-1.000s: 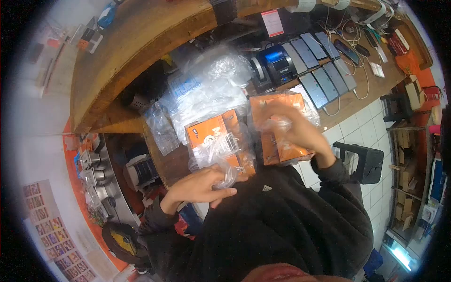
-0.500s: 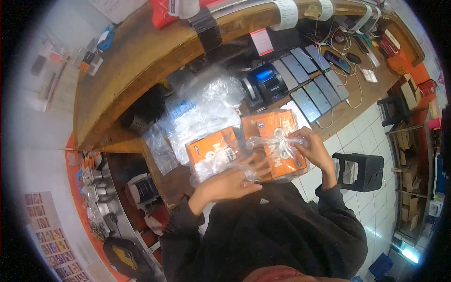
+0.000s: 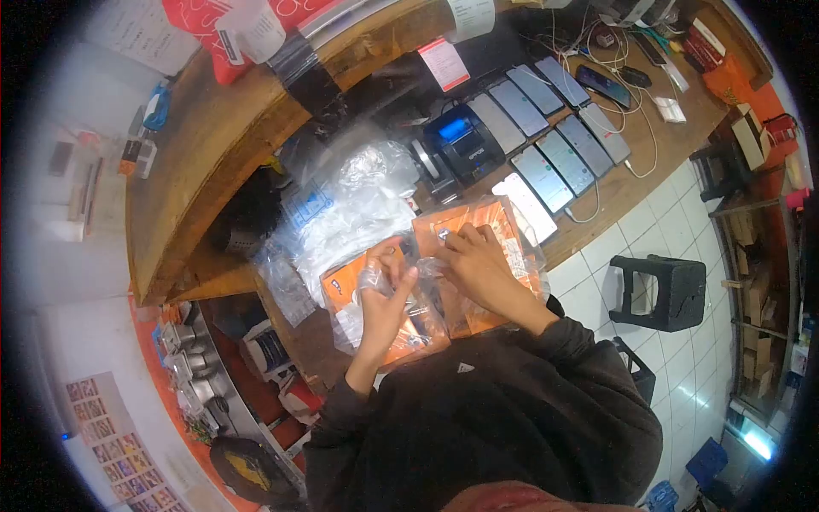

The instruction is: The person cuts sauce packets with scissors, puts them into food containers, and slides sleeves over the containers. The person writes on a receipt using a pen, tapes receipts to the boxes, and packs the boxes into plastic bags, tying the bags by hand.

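Two orange boxes in clear plastic bags lie side by side on the wooden counter, close to my body. Over the left box (image 3: 343,284) is my left hand (image 3: 386,300), its fingers closed on the bunched clear plastic of that bag. My right hand (image 3: 478,266) reaches across the right box (image 3: 505,224), fingers curled and pinching the plastic near the gap between the boxes. The fingertips of both hands are close together. Clear plastic bags (image 3: 358,205) lie in a pile just behind the boxes.
A black printer (image 3: 465,145) with a blue light stands behind the boxes. Several phones (image 3: 522,101) lie in rows to its right, among white cables. A raised wooden ledge (image 3: 213,154) curves round the back left. Black stools (image 3: 674,294) stand on the tiled floor at right.
My right hand has moved left from the right box's tied plastic towards the gap. My left hand has lifted and closed on the left bag's plastic. The view has shifted.
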Tool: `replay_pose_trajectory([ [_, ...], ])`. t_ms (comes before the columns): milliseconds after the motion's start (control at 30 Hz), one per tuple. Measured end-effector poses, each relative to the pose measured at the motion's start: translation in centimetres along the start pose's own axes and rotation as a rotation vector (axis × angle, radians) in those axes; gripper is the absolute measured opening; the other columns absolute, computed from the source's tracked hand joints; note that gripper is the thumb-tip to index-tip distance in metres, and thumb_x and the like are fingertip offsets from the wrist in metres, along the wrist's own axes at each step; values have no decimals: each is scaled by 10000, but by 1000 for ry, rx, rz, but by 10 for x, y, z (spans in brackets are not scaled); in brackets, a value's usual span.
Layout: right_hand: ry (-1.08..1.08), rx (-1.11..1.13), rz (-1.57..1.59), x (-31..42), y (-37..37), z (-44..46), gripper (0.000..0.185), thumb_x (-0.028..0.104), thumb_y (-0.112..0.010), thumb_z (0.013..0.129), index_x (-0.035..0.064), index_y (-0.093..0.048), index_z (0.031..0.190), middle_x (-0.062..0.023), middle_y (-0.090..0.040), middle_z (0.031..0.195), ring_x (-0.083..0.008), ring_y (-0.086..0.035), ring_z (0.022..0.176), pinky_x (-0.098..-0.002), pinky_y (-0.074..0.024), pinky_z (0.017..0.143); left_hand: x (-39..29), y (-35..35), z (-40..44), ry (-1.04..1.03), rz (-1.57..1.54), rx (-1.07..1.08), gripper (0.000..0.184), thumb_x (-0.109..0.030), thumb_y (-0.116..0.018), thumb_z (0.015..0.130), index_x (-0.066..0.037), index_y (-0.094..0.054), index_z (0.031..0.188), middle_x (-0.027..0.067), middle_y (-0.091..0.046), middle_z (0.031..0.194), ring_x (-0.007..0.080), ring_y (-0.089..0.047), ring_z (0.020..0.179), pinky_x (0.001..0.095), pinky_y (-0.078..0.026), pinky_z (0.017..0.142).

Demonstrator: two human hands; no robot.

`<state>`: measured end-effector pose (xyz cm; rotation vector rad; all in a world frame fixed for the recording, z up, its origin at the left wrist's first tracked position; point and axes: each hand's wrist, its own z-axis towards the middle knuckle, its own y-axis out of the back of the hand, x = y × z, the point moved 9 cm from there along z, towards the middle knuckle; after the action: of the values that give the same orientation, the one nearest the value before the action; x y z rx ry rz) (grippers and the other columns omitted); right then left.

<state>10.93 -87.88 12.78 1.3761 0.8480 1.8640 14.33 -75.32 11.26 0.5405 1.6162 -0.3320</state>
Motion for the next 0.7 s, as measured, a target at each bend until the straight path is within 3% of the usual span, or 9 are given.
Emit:
replay_pose_trajectory([
  [33,-24,14,43,-4,-2,2,266,153,-658,773,95,-639,1032,-50,-578,981,-231,-506,923,-379,-368,844,-5,14,3,-52,34,-174,588,-50,-705,756,-41,-446,1284,-4,-514,919,86,-480,806,228,-410,775],
  [100,-20,-20,205,-10,8,1,259,183,-647,791,75,-636,1026,-55,-592,966,-245,-530,921,-390,-385,830,-14,1,4,-61,180,-194,415,-34,-695,770,-19,-530,1151,-4,-557,903,80,-512,825,232,-424,765],
  [167,-24,-47,364,-17,13,-3,263,213,-636,810,55,-634,1020,-60,-606,950,-258,-554,918,-401,-403,815,-6,-26,6,58,101,8,284,-54,-702,779,1,-597,1036,14,-604,909,89,-552,846,246,-442,751],
  [267,-3,-79,572,-20,19,-6,240,150,-669,792,31,-627,997,-74,-632,956,-247,-591,903,-354,-443,810,-1,-19,2,110,6,-140,168,-60,-701,788,6,-630,926,31,-634,893,95,-577,861,254,-454,742],
  [367,-244,6,890,-29,19,-2,173,45,-709,753,-2,-633,901,-79,-639,924,-176,-602,869,-311,-472,784,-5,-13,-1,-7,-7,-216,109,-54,-675,808,-3,-624,889,14,-617,850,81,-556,821,246,-444,715],
  [433,-216,89,926,-29,15,-3,162,50,-724,756,-9,-626,870,-54,-626,893,-115,-580,869,-281,-458,809,8,-4,-1,-27,16,-224,71,-36,-622,843,-20,-604,910,3,-596,850,71,-532,783,241,-430,683],
  [567,-200,97,1081,-39,7,-1,96,69,-671,817,4,-612,857,-18,-596,859,-101,-559,857,-262,-440,787,31,-8,-9,229,-29,-108,211,-60,-550,895,-50,-555,1105,-10,-571,1055,70,-516,954,226,-409,823],
  [633,-208,127,1117,-31,6,2,106,88,-667,822,7,-606,853,-16,-593,859,-92,-553,851,-254,-439,792,7,-19,-2,91,-236,-24,268,-114,-552,908,-47,-531,1167,-5,-565,1067,77,-518,956,234,-413,817],
  [700,-215,148,1148,-28,0,3,118,107,-663,827,10,-601,850,-15,-590,858,-83,-547,845,-245,-437,797,13,-20,-3,193,-259,-24,331,-188,-551,920,-38,-512,1212,4,-562,1085,86,-513,984,252,-419,830],
])
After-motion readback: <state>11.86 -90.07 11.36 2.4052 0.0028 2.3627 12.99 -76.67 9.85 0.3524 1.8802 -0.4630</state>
